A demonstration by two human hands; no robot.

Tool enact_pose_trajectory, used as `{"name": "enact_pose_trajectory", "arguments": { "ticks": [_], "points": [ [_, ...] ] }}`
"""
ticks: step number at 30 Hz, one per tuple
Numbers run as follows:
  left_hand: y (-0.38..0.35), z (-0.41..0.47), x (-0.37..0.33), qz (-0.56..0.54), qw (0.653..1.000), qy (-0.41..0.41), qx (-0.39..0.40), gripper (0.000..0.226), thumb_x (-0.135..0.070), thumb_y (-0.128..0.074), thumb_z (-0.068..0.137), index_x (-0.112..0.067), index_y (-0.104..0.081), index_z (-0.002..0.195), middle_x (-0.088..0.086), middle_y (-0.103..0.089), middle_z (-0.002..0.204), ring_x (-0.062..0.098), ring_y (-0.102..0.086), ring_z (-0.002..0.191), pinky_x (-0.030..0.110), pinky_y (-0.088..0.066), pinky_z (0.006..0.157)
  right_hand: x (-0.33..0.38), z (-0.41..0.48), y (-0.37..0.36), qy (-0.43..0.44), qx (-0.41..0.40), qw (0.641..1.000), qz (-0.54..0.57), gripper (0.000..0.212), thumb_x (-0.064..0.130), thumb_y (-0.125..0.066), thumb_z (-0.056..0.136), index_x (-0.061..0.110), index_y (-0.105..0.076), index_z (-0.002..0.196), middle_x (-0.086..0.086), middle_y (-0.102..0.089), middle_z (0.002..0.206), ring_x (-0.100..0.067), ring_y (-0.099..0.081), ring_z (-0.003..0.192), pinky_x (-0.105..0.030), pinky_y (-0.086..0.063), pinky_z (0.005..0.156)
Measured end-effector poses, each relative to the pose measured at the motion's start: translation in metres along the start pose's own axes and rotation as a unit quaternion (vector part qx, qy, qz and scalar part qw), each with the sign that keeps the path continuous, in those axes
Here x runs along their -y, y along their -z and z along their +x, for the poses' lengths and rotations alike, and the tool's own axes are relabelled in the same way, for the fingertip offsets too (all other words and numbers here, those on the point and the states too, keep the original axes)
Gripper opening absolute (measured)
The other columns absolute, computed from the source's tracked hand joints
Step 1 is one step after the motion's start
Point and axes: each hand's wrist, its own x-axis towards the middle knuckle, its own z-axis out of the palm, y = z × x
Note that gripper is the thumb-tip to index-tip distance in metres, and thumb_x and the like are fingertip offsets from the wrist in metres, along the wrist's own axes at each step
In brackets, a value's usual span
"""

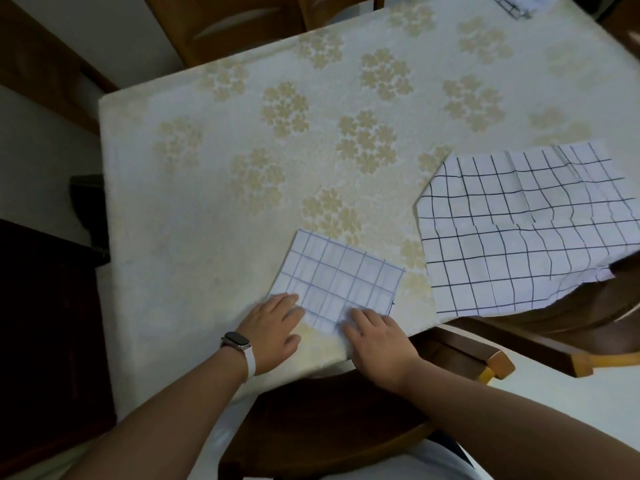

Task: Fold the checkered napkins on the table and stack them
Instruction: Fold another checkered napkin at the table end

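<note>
A folded white napkin with a pale blue grid [341,275] lies near the table's front edge. My left hand [275,327], with a watch on its wrist, presses flat on the napkin's near left corner. My right hand [377,337] rests with straight fingers on its near right corner. To the right lies a larger white napkin with a black grid [519,230], unfolded and creased, its right side hanging over the table edge.
The table wears a cream cloth with beige flower clusters [277,150]. Wooden chairs stand at the front [329,417], the right [519,344] and the far side [242,22]. A wire rack [512,6] sits at the far right corner.
</note>
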Motion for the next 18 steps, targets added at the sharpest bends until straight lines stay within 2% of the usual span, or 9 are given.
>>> {"name": "enact_pose_trajectory", "arguments": {
  "ticks": [4,6,7,9,11,12,14,16,18],
  "points": [
    [0.014,0.020,-0.005,-0.009,0.998,-0.007,-0.061,0.035,-0.038,-0.044,0.083,-0.018,-0.067,0.100,0.003,-0.064,0.113,0.022,-0.062,0.101,0.033,-0.054,0.077,-0.005,0.011,0.013,-0.002,-0.013,1.000,0.004,0.042,0.037,-0.048,0.080,0.017,-0.058,0.116,-0.010,-0.059,0.117,-0.030,-0.061,0.101,-0.040,-0.054,0.078],
    [0.025,0.040,-0.008,-0.021,0.995,-0.008,-0.093,0.037,-0.035,-0.043,0.085,-0.015,-0.068,0.103,0.007,-0.064,0.117,0.025,-0.062,0.104,0.036,-0.056,0.079,-0.014,0.020,0.024,-0.012,-0.045,0.999,-0.007,0.040,0.033,-0.046,0.076,0.014,-0.061,0.109,-0.012,-0.061,0.113,-0.030,-0.063,0.095,-0.039,-0.054,0.072],
    [0.031,0.051,-0.009,-0.019,0.995,-0.009,-0.099,0.039,-0.035,-0.044,0.086,-0.014,-0.067,0.110,0.010,-0.062,0.124,0.027,-0.060,0.110,0.038,-0.055,0.084,-0.021,0.024,0.028,-0.014,-0.059,0.998,-0.016,0.040,0.031,-0.053,0.074,0.013,-0.062,0.109,-0.013,-0.062,0.114,-0.031,-0.063,0.096,-0.039,-0.055,0.072],
    [0.040,0.072,-0.012,-0.012,0.999,-0.010,-0.049,0.049,-0.039,-0.049,0.089,-0.016,-0.052,0.133,0.011,-0.042,0.147,0.029,-0.043,0.133,0.041,-0.043,0.102,-0.037,0.032,0.034,-0.018,-0.061,0.998,-0.024,0.050,0.031,-0.068,0.069,0.010,-0.062,0.113,-0.017,-0.061,0.120,-0.034,-0.063,0.102,-0.041,-0.056,0.075],
    [0.046,0.091,-0.010,0.003,0.999,-0.013,0.036,0.069,-0.051,-0.046,0.092,-0.024,-0.022,0.151,0.005,-0.008,0.161,0.026,-0.011,0.147,0.041,-0.019,0.116,-0.053,0.039,0.038,-0.029,-0.042,0.998,-0.029,0.064,0.039,-0.073,0.068,0.009,-0.060,0.123,-0.020,-0.058,0.128,-0.036,-0.059,0.113,-0.044,-0.055,0.084],
    [0.049,0.099,-0.007,0.020,0.997,-0.016,0.066,0.076,-0.057,-0.044,0.091,-0.027,-0.010,0.153,0.002,0.004,0.162,0.025,0.001,0.148,0.041,-0.011,0.119,-0.060,0.042,0.039,-0.032,-0.029,0.999,-0.032,0.070,0.044,-0.072,0.070,0.009,-0.057,0.128,-0.021,-0.054,0.134,-0.037,-0.056,0.120,-0.046,-0.052,0.089],
    [0.051,0.112,-0.001,0.061,0.993,-0.033,0.094,0.087,-0.066,-0.042,0.087,-0.030,0.003,0.152,0.001,0.017,0.160,0.025,0.012,0.147,0.044,-0.004,0.120,-0.070,0.046,0.039,-0.030,-0.005,0.999,-0.030,0.078,0.052,-0.062,0.078,0.009,-0.046,0.141,-0.023,-0.039,0.148,-0.039,-0.041,0.135,-0.050,-0.041,0.105],
    [0.049,0.121,0.005,0.083,0.989,-0.045,0.115,0.094,-0.073,-0.041,0.083,-0.032,0.009,0.151,0.000,0.022,0.159,0.025,0.016,0.146,0.044,-0.001,0.119,-0.079,0.048,0.037,-0.023,0.022,0.999,-0.029,0.082,0.058,-0.043,0.088,0.011,-0.023,0.152,-0.020,-0.011,0.161,-0.036,-0.014,0.148,-0.048,-0.020,0.118],
    [0.046,0.125,0.010,0.091,0.986,-0.050,0.134,0.097,-0.078,-0.039,0.081,-0.033,0.012,0.151,0.000,0.024,0.158,0.024,0.019,0.146,0.044,0.000,0.118,-0.086,0.047,0.036,-0.022,0.039,0.999,-0.026,0.086,0.064,-0.027,0.089,0.013,-0.007,0.156,-0.016,0.004,0.163,-0.033,0.002,0.150,-0.045,-0.007,0.120]
  ]
}}
